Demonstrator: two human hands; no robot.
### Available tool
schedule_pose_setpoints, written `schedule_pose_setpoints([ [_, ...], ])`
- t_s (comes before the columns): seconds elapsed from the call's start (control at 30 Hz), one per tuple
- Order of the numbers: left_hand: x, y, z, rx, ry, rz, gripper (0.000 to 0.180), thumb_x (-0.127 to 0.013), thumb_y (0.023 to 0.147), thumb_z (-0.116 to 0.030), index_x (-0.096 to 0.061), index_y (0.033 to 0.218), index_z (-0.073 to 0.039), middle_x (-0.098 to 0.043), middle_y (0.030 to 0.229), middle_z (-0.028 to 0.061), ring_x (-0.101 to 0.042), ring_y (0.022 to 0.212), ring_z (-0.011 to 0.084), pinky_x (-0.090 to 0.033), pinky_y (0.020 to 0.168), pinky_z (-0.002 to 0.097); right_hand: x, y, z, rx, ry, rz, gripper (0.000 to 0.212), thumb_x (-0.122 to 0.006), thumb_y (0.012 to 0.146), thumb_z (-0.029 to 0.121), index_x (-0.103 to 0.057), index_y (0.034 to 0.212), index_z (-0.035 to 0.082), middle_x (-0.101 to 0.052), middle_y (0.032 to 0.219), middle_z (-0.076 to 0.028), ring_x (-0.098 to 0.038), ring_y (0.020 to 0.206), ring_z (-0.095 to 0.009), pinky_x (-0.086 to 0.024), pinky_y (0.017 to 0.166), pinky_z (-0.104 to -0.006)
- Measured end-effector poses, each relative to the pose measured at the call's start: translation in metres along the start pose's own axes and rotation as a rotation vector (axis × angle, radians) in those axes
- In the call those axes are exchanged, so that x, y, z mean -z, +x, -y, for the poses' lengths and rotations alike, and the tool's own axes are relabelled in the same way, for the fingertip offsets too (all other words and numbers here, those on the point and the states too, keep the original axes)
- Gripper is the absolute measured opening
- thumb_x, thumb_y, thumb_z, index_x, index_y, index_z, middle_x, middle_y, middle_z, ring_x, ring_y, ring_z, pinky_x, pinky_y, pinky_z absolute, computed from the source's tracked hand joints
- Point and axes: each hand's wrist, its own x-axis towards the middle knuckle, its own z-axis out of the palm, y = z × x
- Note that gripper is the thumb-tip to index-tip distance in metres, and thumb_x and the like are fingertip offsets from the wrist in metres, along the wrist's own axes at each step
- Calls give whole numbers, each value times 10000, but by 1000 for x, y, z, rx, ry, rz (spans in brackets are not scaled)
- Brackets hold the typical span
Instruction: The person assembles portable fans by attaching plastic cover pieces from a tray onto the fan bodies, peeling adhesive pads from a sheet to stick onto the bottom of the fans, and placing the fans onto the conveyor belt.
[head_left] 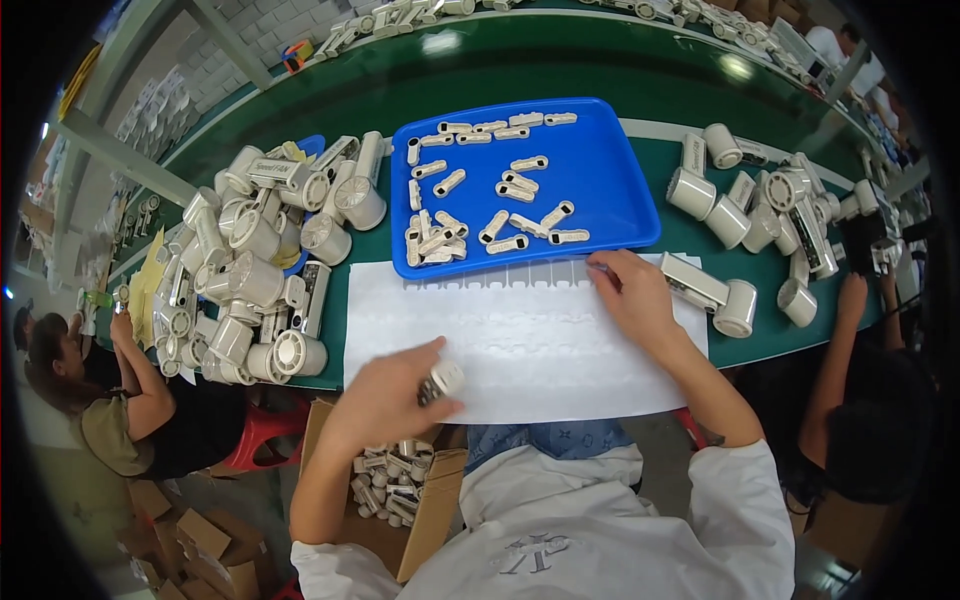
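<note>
My left hand (385,400) is closed around a white handheld fan (447,378), whose rounded end shows past the fingers; the palm hides the rest. It is above the near left part of a white sheet (540,385) with rows of pale, clear-looking stickers. At the sheet's far right edge, beside the tray's rim, my right hand (632,298) has its thumb and forefinger close together. Whatever they pinch is too small to make out. Beyond the sheet a blue tray (590,180) bears several small white oblong pieces (452,181) with dark ends.
White fans are heaped at the left (255,235) and more lie at the right (760,215) on the green table (660,160). A cardboard box (440,500) below my left arm contains small white parts. Co-workers sit on both sides; one's arm (835,370) reaches in from the right.
</note>
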Motion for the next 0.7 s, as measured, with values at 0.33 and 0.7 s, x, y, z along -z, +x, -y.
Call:
schedule_pose_setpoints([
  [0.33,31,48,41,216,-226,-69,761,-758,759,-344,-505,1323,99,-485,1415,258,-526,1261,364,-406,1059,359,-6,-5,1,59,-47,-68,140,-650,855,65,-706,983,53,-629,754,-112,-623,605,-293,-507,558,-381],
  [0.7,16,36,40,167,-79,-93,679,-744,777,-384,-579,1263,60,-489,1403,272,-471,1324,366,-382,1087,396,14,-9,5,-101,372,17,119,-709,807,1,-639,898,30,-577,998,-57,-604,774,-129,-490,597,-264],
])
